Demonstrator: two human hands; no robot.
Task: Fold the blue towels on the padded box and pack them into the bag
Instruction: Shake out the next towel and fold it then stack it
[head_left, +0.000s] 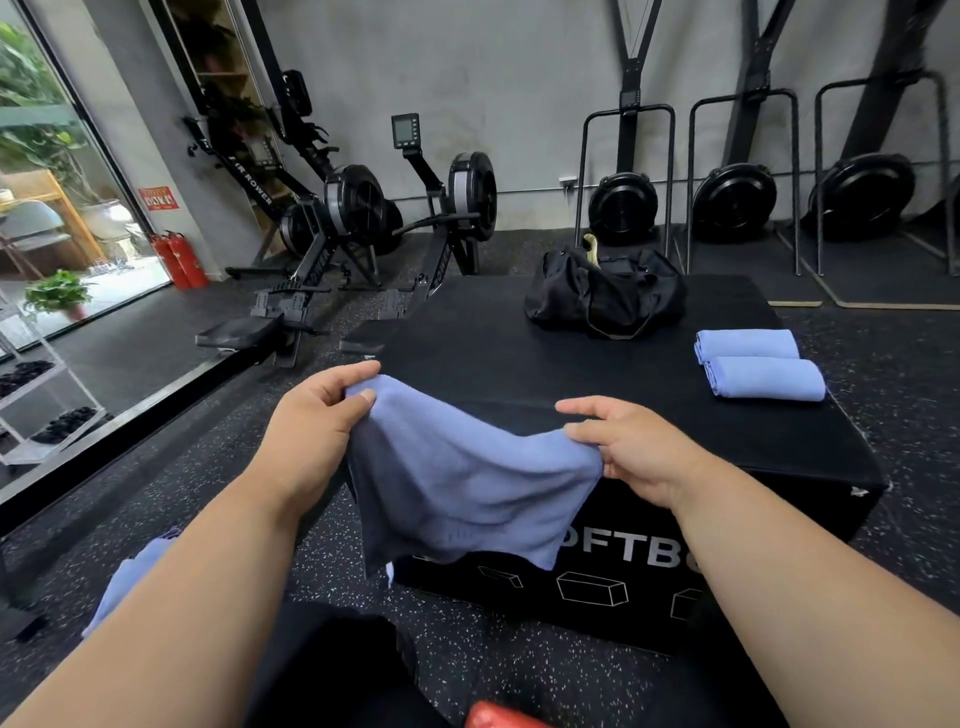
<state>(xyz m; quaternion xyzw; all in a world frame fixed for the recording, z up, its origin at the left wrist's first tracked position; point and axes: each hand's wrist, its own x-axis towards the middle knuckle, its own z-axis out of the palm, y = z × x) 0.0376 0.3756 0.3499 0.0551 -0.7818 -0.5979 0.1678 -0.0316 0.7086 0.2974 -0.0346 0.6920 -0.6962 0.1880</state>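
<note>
A blue towel (457, 483) hangs spread in the air over the near edge of the black padded box (519, 353). My left hand (311, 421) pinches its upper left corner and my right hand (628, 447) pinches its upper right corner. Two folded blue towels (748, 344) (766, 378) lie side by side on the box's right part. A black duffel bag (605, 291) sits at the far side of the box. More blue cloth (132, 577) shows under my left forearm, low at the left.
Rowing machines (332, 223) stand on the floor beyond the box at the left. Fan machines (735, 200) line the back wall. A white shelf rack (36, 405) stands by the glass wall at the left. Something red (498, 717) lies at the bottom edge.
</note>
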